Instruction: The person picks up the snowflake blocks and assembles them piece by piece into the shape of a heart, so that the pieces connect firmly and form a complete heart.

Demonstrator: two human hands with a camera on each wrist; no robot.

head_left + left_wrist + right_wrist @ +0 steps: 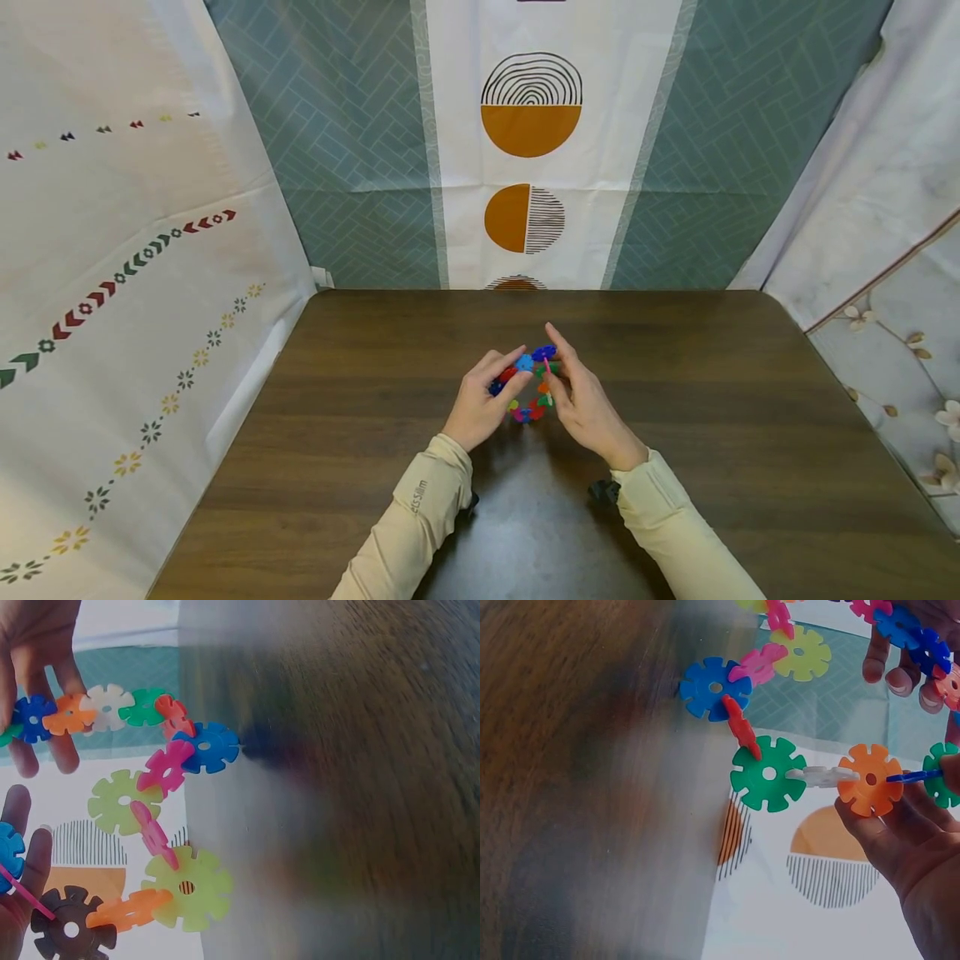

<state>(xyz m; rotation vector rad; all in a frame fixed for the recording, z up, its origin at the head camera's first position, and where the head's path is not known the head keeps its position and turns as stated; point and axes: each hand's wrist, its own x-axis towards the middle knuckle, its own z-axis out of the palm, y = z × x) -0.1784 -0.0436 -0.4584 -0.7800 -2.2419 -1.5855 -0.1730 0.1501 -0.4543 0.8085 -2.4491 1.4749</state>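
A chain of interlocking notched plastic discs (537, 412) in many colours hangs as a loop between my two hands. My left hand (480, 407) holds its left side with fingers and thumb, near a light-blue disc (524, 362). On the other side my right hand (592, 410) pinches the chain, with the thumb on a green disc (934, 761) beside a thin blue one in the right wrist view. A dark blue disc (544, 353) sits at the top, near my right index fingertip. In the left wrist view, a lime disc (191, 889) and a black disc (56, 930) hang below the left fingers.
A dark wooden table (337, 483) lies under the hands. Patterned cloths hang around it: a white one (150, 250) on the left, a green and white one (360, 150) behind, and a pale floral one (885, 250) on the right.
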